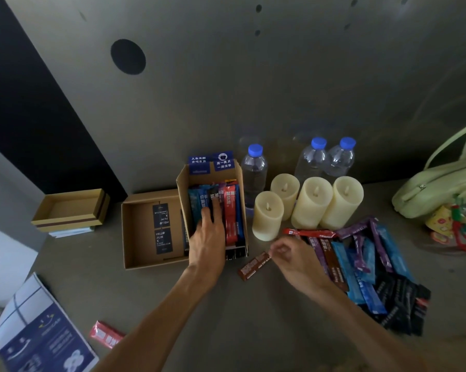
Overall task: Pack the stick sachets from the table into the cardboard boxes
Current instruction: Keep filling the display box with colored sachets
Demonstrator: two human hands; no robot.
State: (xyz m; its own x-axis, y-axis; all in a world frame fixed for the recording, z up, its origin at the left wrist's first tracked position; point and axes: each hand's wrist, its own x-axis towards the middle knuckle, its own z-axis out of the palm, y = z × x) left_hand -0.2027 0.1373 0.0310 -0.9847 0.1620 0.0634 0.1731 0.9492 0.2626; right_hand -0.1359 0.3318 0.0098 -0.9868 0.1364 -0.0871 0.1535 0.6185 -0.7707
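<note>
An open cardboard box [182, 186] stands mid-table with several stick sachets [230, 210] lying side by side in it. My left hand [207, 237] reaches into the box, its straight fingers pressing on the sachets there. My right hand [291, 257] pinches one end of a brown sachet [253, 265] just above the table, right of the box. A loose pile of blue, purple, black, brown and red sachets [371, 261] lies to the right. One red sachet [105, 334] lies alone near the table's front left.
A shallower box [135, 232] with dark cards lies left of the open box, and a lidded small box [70, 210] further left. Candles [312, 202] and water bottles [253, 170] stand behind the pile. A green bag [436, 183] is at right, a booklet [41, 334] at front left.
</note>
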